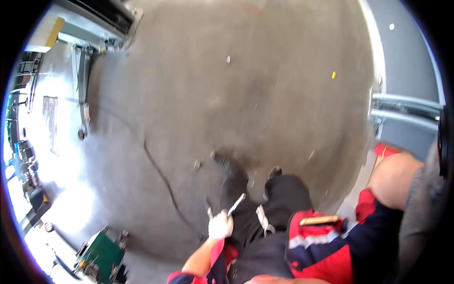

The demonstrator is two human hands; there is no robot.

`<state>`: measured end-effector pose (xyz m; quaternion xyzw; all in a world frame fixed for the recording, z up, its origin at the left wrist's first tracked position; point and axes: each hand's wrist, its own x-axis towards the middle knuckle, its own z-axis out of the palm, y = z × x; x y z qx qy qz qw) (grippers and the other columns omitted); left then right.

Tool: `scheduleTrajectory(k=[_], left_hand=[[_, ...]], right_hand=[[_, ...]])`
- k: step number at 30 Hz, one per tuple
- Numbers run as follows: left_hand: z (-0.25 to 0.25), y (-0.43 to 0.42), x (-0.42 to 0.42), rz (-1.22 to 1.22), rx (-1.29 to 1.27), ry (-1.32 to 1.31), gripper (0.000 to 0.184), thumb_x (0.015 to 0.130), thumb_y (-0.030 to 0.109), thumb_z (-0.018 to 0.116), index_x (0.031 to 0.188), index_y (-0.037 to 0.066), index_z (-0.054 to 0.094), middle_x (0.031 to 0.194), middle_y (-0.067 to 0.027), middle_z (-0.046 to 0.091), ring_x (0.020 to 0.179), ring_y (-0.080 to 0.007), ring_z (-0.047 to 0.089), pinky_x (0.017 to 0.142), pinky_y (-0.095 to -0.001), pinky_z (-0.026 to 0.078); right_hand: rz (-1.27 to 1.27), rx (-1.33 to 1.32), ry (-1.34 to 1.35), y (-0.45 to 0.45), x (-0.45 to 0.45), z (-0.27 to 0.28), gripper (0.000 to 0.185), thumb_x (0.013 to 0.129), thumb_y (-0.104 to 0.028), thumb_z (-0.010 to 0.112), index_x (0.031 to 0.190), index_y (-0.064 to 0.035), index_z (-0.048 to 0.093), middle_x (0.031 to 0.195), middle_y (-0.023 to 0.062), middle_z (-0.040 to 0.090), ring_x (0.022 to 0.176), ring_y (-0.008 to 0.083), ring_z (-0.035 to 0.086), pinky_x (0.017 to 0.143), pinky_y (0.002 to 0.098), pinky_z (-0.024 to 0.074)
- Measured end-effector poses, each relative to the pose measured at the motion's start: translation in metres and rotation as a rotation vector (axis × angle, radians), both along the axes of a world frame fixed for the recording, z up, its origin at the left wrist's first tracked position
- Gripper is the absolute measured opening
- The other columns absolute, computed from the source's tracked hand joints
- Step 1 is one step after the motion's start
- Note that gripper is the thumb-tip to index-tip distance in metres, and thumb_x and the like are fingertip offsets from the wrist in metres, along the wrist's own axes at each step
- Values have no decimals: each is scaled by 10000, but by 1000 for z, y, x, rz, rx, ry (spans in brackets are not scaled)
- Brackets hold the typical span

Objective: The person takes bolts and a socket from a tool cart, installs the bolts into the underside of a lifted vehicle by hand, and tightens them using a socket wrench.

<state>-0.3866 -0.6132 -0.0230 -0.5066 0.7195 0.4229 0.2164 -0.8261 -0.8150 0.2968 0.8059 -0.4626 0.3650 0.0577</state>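
Note:
My left hand point(220, 225), in a whitish glove, is closed in front of my left thigh. A slim silver metal tool point(237, 204) sticks up out of it to the right. A second, darker metal piece point(209, 208) shows at the hand's left side; whether both belong to one tool I cannot tell. My right arm point(393, 179) is bent at the right edge, the sleeve pushed up. Blurred grey cloth point(418, 203) lies beside it, and my right hand cannot be made out. A wooden-looking handle point(319, 220) lies across my red and navy jacket.
A dark cable point(161, 174) runs over the concrete floor point(283, 113). Small bits lie about, including a yellow piece point(334, 75). A green machine point(103, 255) stands lower left. Lift-like metal structures point(81, 71) are at the upper left, a grey panel point(406, 52) at the right.

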Motion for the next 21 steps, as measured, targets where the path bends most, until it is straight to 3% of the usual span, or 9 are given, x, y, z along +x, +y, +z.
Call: scheduleTrajectory(k=[3,7,10,11,12,15,16,20,21], left_hand=[[41,-79,-65,187,107,-235,258,954,297,569,982,69,686,833,-242,720,823,-434,723,792,-547,568],[5,-104,-91,404,78,-292,252,952,295,587,978,65,686,823,-244,715,817,-449,714,783,-546,563],[-3,-114,-123,543,-27,-368,254,948,293,595,943,57,687,805,-240,707,796,-450,708,755,-537,564],[-1,-124,-139,593,40,-432,231,930,273,608,920,55,683,772,-228,700,771,-446,705,732,-534,561],[-9,-122,-152,614,18,-424,206,899,250,623,885,51,675,749,-219,693,746,-443,697,718,-534,555],[-46,-92,-173,626,56,-460,188,856,256,649,874,72,683,738,-208,692,739,-433,699,716,-534,556],[-62,-70,-180,686,83,-542,202,839,282,673,904,93,700,736,-211,692,744,-432,703,716,-536,559],[-48,-77,-209,716,434,-474,199,960,312,612,1086,167,666,876,-187,734,847,-417,712,720,-537,551],[-44,-66,-215,747,453,-480,210,954,314,613,1077,152,660,899,-209,725,858,-444,697,740,-542,537]], right_hand=[[-53,2,-77,-95,-50,-20,253,1031,-104,620,1276,-42,617,841,-8,580,704,40,506,601,202,443],[-165,98,-292,-185,-86,-110,272,1032,-99,624,1297,-39,619,847,-13,577,712,31,497,603,194,436],[-361,431,-422,-274,-128,-244,287,1032,-95,627,1313,-38,620,852,-17,574,718,25,491,605,188,431],[-440,619,-384,-297,-141,-294,278,1021,-163,650,1267,-36,651,945,53,685,812,120,632,705,268,530],[-477,609,-168,-315,-154,-353,273,1006,-213,649,1208,-32,676,1122,174,750,1014,296,732,880,394,588],[-555,1094,-105,-341,-185,-547,409,1028,-293,571,1334,-24,608,1312,192,672,1257,347,621,1099,421,473],[-536,1123,-66,-339,-195,-614,490,1020,-230,523,1472,-44,487,1398,224,606,1296,366,591,1109,446,463],[-730,1526,118,-370,-179,-718,704,951,-85,416,1629,-90,229,1463,325,497,1319,450,550,1125,469,453],[-677,1474,175,-368,-181,-746,707,949,-77,422,1630,-87,231,1483,326,470,1322,451,548,1123,474,455]])
